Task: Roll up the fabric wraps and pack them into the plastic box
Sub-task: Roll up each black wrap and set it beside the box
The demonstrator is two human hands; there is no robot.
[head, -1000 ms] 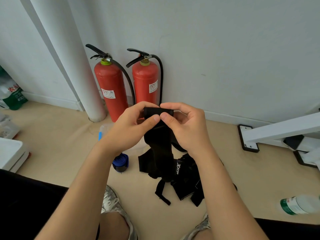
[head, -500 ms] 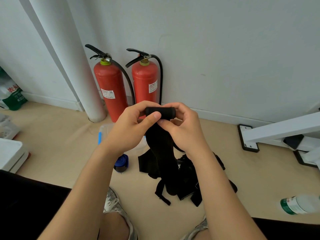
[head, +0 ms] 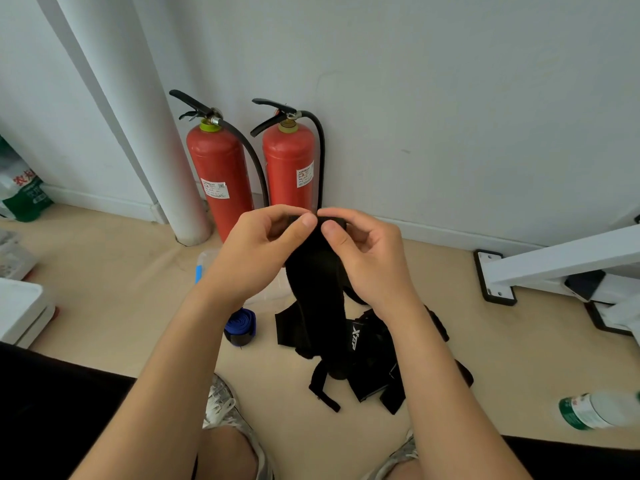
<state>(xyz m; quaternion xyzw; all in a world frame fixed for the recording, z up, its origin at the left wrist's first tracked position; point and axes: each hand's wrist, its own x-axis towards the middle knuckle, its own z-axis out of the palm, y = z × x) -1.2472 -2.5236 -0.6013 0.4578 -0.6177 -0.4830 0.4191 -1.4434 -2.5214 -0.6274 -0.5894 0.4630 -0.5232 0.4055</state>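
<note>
Both hands are up close and together. The left hand (head: 256,258) and right hand (head: 367,261) pinch the top of the black wrap (head: 315,289), thumbs almost touching on a small tight roll. The risk: that core is tiny, so a slack pinch could let it spring open, or the long tail could wind on crooked. It hangs limp, matte and soft, down to the black pile (head: 370,362) on the floor. At the pile's nine o'clock sits a rolled blue wrap (head: 240,325) — beyond that, at eleven o'clock, the clear plastic box (head: 209,259), half hidden.
</note>
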